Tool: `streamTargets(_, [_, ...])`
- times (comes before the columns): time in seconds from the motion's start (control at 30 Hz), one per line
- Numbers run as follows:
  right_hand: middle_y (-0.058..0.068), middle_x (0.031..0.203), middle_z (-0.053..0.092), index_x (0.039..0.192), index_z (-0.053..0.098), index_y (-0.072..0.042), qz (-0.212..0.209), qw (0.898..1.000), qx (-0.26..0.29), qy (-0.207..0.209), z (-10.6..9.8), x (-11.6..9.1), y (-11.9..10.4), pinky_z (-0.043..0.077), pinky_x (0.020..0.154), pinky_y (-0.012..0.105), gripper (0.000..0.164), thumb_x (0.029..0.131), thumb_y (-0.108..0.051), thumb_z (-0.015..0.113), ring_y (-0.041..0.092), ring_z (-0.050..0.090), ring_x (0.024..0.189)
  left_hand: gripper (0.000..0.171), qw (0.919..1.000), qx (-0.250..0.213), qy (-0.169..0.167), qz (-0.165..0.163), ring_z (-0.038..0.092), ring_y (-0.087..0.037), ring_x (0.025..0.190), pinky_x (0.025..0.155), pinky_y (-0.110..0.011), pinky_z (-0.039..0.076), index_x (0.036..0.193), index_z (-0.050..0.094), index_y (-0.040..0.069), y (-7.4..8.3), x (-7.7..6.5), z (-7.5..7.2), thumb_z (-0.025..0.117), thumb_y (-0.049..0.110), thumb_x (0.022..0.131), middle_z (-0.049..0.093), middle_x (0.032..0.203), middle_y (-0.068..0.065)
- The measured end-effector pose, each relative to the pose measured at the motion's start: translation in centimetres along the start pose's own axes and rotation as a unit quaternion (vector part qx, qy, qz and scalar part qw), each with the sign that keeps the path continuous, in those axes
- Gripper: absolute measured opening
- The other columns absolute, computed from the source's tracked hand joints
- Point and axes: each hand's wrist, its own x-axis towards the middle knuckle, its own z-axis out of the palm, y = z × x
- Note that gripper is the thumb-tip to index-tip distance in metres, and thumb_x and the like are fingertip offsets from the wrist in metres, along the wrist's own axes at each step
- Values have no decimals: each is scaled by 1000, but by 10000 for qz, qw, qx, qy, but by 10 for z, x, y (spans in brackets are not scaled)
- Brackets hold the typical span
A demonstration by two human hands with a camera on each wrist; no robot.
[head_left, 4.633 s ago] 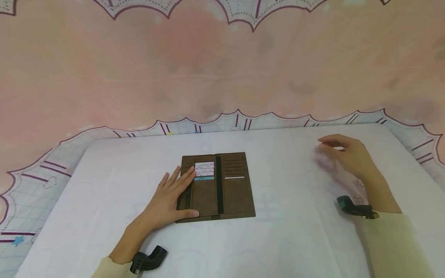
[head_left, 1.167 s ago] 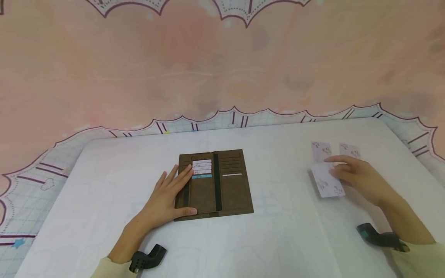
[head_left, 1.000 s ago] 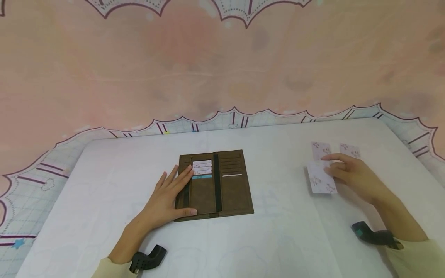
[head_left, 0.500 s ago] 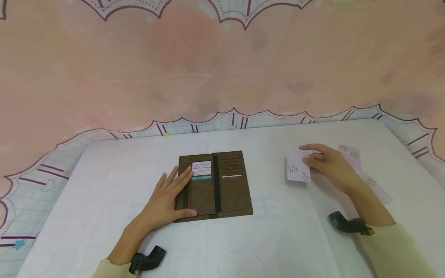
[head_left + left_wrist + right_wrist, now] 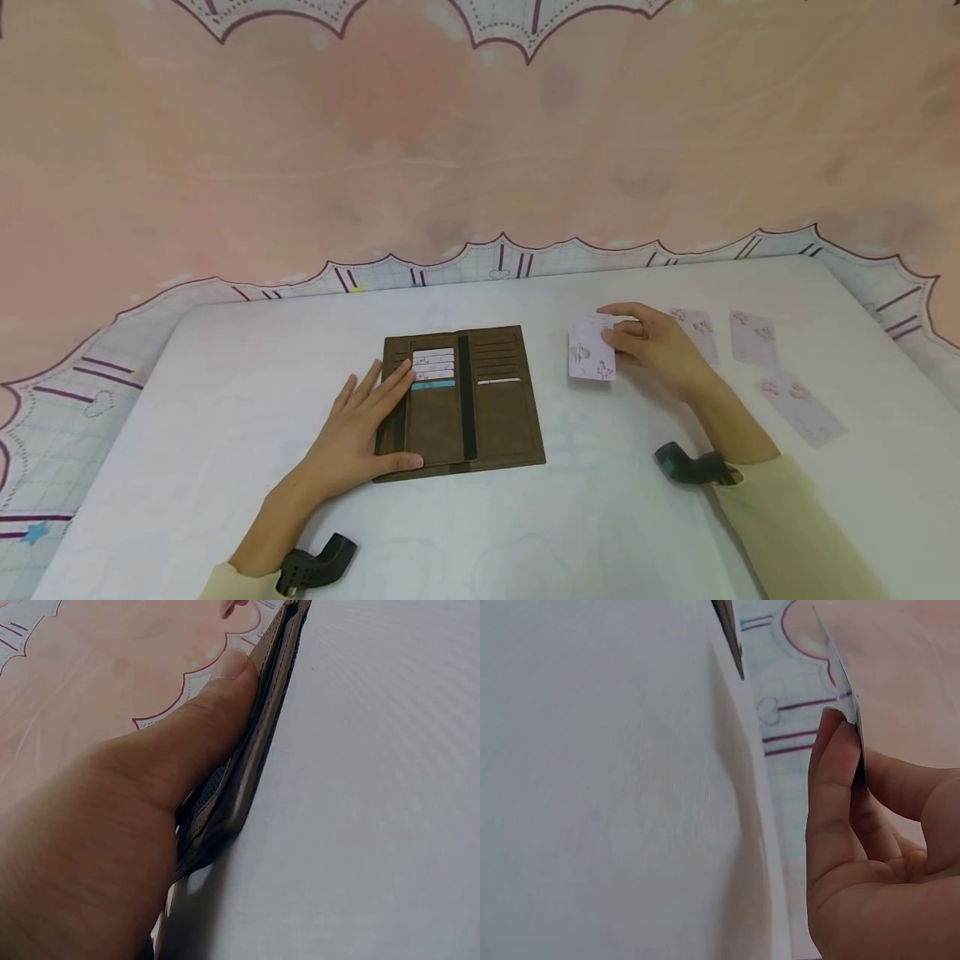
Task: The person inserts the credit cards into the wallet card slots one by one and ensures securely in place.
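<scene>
A brown wallet (image 5: 507, 425) lies unfolded on the white table, with several white cards and a blue-edged card (image 5: 433, 385) tucked in its left slots. One white edge (image 5: 498, 381) shows in a right-hand slot. My left hand (image 5: 352, 433) rests with spread fingers on the wallet's left side; in the left wrist view its thumb (image 5: 217, 697) lies on the wallet's edge. To the right of the wallet, my right hand (image 5: 660, 346) pinches a white card with a floral print (image 5: 588, 350) between thumb and fingers. That card (image 5: 840, 671) is seen edge-on, raised off the table, in the right wrist view.
Three more printed cards lie on the right of the table: one card (image 5: 697, 333) behind my right hand, another card (image 5: 753, 340) beside it, and a slanted card (image 5: 804, 410) nearer. A patterned cloth (image 5: 480, 150) hangs beyond the table's far edge.
My right hand has picked up the card and carried it left towards the wallet, uncovering the three cards behind it. My left hand has stayed on the wallet.
</scene>
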Motion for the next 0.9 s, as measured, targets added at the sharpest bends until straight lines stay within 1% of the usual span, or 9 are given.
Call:
streamTargets(0.13, [14,118,63,136,49,-10,13,9999,130,-55,9,7,-8,53,83,27,45,95,-24,61,23,62,99,101,10000,38,-2,-40,8,-36,144,112,-57,2,152,27,15,0,-1,-1,71,61,74,21,158,-2])
streamTargets(0.23, [16,117,63,135,49,-7,-81,9994,325,-94,15,12,-11,54,83,29,43,95,-19,61,24,62,98,102,10000,45,-7,-65,8,-35,144,112,-57,1,152,27,15,0,-2,-2,71,61,74,21,158,-2])
streamTargets(0.37, [19,112,64,134,49,-5,-154,9989,422,-157,24,17,-13,54,82,31,41,95,-13,61,25,64,92,102,10000,-10,-41,-59,7,-35,144,112,-57,1,153,26,15,1,-1,-2,71,61,74,21,158,-2])
streamTargets(0.5, [19,108,65,132,50,-3,-237,9983,489,-227,34,22,-16,55,81,32,39,94,-10,61,24,64,90,102,10000,-23,-63,-56,7,-35,144,112,-57,1,153,25,16,1,-1,0,70,62,74,20,158,-1])
streamTargets(0.7, [18,100,66,129,52,-4,-450,9951,866,-181,47,30,-22,56,79,33,37,93,-4,61,25,64,88,103,9999,-17,-74,-92,6,-35,144,113,-56,1,153,24,16,1,-1,1,69,63,74,19,158,0])
streamTargets(0.9, [16,91,65,129,53,-5,-497,9907,1260,-126,60,40,-28,56,79,34,38,92,-3,62,23,63,85,103,9999,18,-79,-117,6,-34,145,113,-56,0,153,24,17,0,-1,1,70,63,73,19,158,0])
